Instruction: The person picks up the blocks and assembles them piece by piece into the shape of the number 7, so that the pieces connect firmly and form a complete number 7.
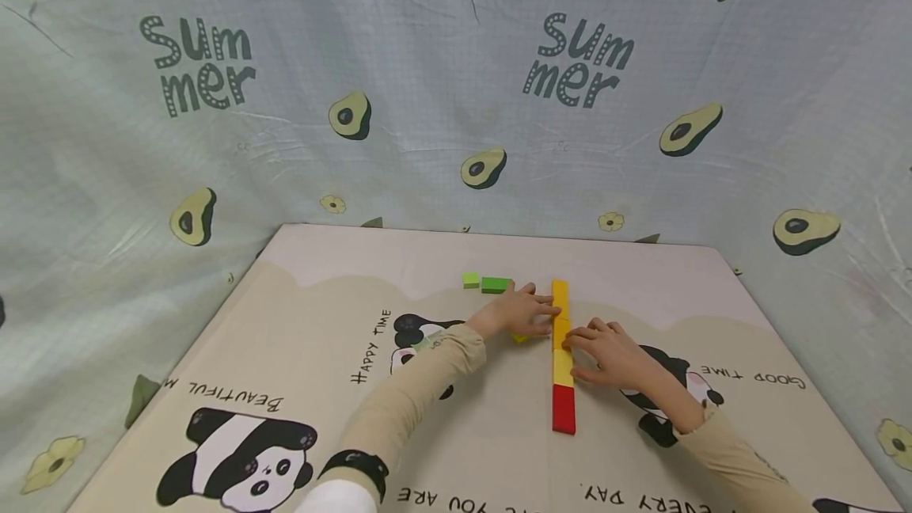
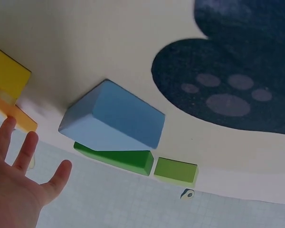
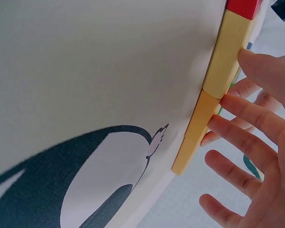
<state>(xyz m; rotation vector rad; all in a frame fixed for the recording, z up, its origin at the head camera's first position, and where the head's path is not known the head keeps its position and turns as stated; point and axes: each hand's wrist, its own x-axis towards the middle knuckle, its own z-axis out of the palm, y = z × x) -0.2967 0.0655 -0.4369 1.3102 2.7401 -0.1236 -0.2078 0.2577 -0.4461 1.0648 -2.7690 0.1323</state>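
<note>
Neither hand is clamped on anything: the left hand (image 1: 516,313) has loosely spread fingers at the row's left side, by the orange blocks (image 1: 561,329), while the right hand (image 1: 614,356) touches its right side with parted fingers. Nearer in the row lie the yellow block (image 1: 563,367), then the red block (image 1: 564,410). Left of the row, the left wrist view shows a blue block (image 2: 118,116) near the green block (image 2: 128,160) and lime block (image 2: 176,172), all on the table (image 1: 492,418).
</note>
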